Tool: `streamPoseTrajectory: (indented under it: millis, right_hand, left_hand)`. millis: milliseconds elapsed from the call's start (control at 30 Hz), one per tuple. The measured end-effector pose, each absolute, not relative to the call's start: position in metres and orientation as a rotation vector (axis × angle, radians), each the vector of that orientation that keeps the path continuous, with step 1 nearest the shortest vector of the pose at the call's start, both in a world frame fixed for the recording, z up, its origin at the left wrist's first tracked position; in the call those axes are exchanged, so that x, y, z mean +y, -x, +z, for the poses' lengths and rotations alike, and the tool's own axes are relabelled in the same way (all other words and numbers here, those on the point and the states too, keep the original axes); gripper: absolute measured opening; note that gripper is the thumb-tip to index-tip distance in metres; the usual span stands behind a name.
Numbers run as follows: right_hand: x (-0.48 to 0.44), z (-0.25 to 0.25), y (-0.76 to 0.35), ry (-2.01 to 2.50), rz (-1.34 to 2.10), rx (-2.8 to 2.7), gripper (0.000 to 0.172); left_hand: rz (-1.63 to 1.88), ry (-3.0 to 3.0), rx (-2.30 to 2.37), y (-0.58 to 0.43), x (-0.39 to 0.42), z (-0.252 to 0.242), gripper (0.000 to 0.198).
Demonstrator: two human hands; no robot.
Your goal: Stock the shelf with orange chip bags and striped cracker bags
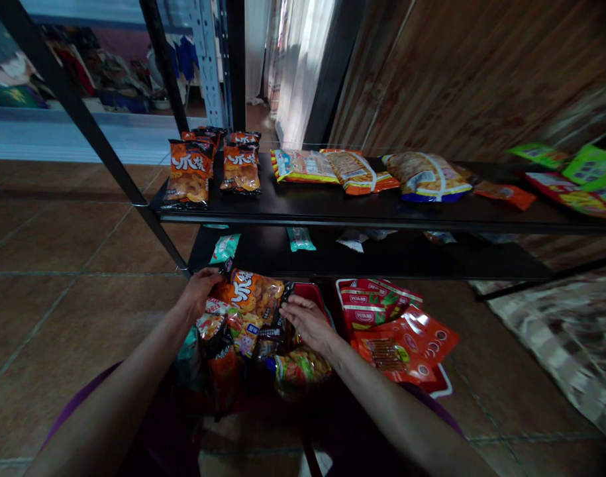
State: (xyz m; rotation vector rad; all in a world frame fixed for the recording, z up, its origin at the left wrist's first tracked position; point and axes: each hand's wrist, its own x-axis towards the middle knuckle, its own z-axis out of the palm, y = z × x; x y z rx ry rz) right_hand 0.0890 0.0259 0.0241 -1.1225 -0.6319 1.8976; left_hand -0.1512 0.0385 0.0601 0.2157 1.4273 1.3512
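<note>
My left hand (202, 289) is closed on the upper left corner of an orange snack bag (250, 295) that lies on top of a heap of snack packets (243, 344) in front of me. On the right edge of that heap rests my right hand (307, 319), its fingers curled over dark packets; what it grips I cannot make out. Both forearms reach forward from the bottom of the view.
A black shelf (332, 209) carries upright orange bags (191, 173) at its left and flat packets (424, 176) further right. A lower shelf (406, 262) holds small teal packets (301, 239). Red packets (402, 331) lie on the floor. A patterned rug (565, 331) lies right.
</note>
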Motion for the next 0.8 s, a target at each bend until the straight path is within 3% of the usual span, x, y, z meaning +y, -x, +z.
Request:
streamPoseTrajectory:
  millis: [100,333,800]
  right_hand:
    - [0.021,0.027,-0.087,1.098,1.879,-0.670,0.032]
    - [0.019,0.033,-0.087,1.105,1.913,-0.614,0.027]
    - [0.022,0.035,-0.085,1.186,1.848,-0.672,0.034]
  left_hand:
    - [1.314,-0.333,1.415,0.152,0.037,0.058,0.026]
    - [1.388,-0.406,1.378,0.152,0.036,0.054,0.017]
    - [1.542,-0.503,1.433,0.147,0.043,0.050,0.033]
